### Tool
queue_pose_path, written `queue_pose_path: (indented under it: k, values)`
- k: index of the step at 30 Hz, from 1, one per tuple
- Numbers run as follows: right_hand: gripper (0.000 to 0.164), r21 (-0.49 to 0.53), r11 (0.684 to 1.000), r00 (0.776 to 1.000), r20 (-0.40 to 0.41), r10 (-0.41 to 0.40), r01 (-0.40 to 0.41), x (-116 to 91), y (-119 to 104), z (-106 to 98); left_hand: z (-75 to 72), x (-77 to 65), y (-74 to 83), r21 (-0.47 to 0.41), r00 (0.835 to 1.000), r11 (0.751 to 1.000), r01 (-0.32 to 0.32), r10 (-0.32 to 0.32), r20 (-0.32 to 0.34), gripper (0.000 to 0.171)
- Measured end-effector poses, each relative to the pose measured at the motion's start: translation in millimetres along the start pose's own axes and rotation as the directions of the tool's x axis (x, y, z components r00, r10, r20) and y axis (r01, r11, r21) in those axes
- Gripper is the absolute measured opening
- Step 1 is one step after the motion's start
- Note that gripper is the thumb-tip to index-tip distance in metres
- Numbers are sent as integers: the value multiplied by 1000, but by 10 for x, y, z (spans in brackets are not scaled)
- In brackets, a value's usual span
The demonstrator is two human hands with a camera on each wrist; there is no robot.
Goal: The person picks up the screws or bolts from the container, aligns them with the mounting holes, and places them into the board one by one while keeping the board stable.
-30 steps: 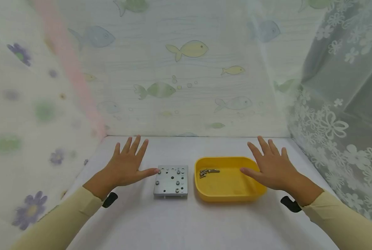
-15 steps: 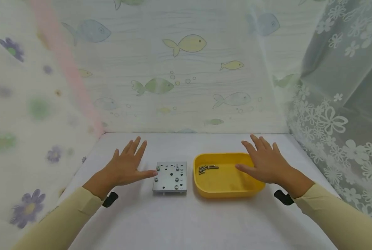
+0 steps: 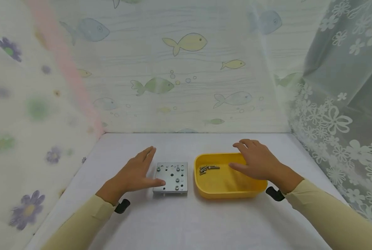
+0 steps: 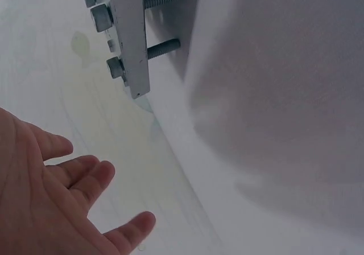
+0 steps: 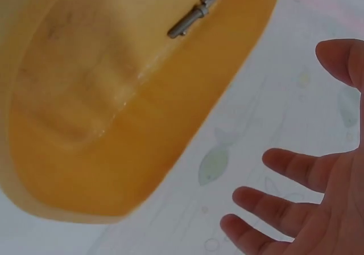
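A silvery metal plate (image 3: 168, 180) with drilled holes and several socket-head bolts set in it stands on the white table. In the left wrist view, threaded bolt ends (image 4: 165, 49) stick out beneath the plate. My left hand (image 3: 134, 175) hovers at its left side, holding nothing; the thumb overlaps the plate's left part in the head view. A yellow tray (image 3: 229, 195) stands right of the plate, with several loose bolts (image 3: 206, 169) at its left end. Over the tray's right part hangs my right hand (image 3: 257, 161), fingers spread and slightly bent, nothing held.
White cloth covers the table (image 3: 186, 222). A fish-patterned curtain (image 3: 189, 86) closes off the back, a flowered one (image 3: 48, 139) the left, and a lace one (image 3: 336, 146) the right. Black wrist bands (image 3: 122, 206) sit below both hands.
My left hand has moved right and slightly down towards the plate, its fingers closer together. My right hand has moved left over the tray, its fingers now more bent.
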State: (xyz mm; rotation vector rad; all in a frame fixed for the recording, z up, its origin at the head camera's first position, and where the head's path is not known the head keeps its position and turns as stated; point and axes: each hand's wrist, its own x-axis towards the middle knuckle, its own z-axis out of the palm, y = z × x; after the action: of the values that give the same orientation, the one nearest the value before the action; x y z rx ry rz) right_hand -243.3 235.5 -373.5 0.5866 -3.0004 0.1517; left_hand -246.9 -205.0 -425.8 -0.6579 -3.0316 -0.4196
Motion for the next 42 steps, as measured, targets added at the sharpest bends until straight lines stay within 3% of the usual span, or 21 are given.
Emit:
queue_pose_path:
  k: [7,11,16,22,34,39,42]
  values:
    - [64,20,1000,1000,20,-12,11,104,-42,28,72,10,54,-62,1000,998,-9,11,25,135]
    - [56,39,999,997,68,-28,26,157,-78,32,124,18,36,-117,1000,993,-29,30,7,132]
    - [49,96,995,989,138,-47,33,234,-124,62,203,30,-2,-267,999,963,-46,42,-22,130]
    - [41,153,987,981,173,-83,56,347,-154,149,305,20,-50,-350,999,936,-45,34,-38,132]
    - [25,226,964,966,184,-183,140,556,-195,282,425,-7,-132,-562,997,823,-83,69,-47,130]
    - [21,246,962,963,208,-172,119,632,-186,339,485,1,-189,-635,998,770,-55,62,-11,130]
    - [20,266,960,961,231,-152,88,677,-175,397,508,-2,-215,-657,999,753,-29,52,16,130]
